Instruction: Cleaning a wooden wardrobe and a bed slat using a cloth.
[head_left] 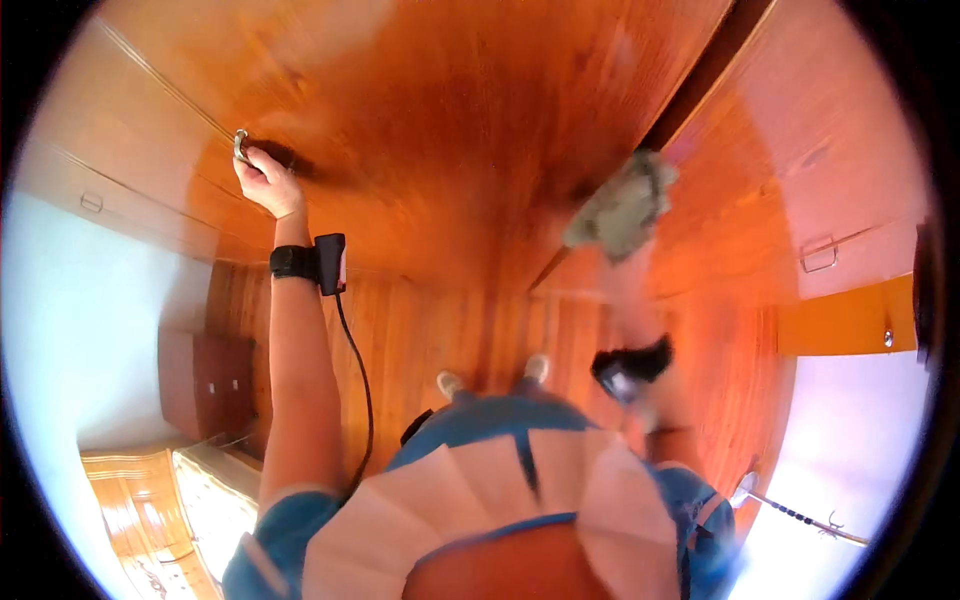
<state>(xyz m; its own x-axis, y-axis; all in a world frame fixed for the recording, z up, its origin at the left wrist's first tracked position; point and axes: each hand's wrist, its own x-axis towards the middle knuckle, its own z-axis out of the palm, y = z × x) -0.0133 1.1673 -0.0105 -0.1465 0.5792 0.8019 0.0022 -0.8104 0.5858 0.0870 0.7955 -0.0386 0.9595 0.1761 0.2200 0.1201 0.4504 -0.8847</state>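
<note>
At the upper left, my left hand [268,185] has its fingers closed around a small metal handle [241,142] on the edge of a reddish-brown wooden cabinet door [450,120]. A grey-green cloth [625,208] lies against the wood at the upper right, beside a dark gap. It is bunched over my right hand [622,262], which is smeared by motion; the cloth hides most of its fingers. A black strap with a small box [330,264] sits on my left wrist, and a cable runs down from it. Another black strap [635,365] is on my right wrist.
Other cabinet doors with metal handles [820,254] flank both sides. My shoes [450,383] stand on a plank floor [400,330]. A brown box-shaped piece [185,385] and pale wooden furniture [140,500] are at the left. A metal stand [790,512] is at the lower right.
</note>
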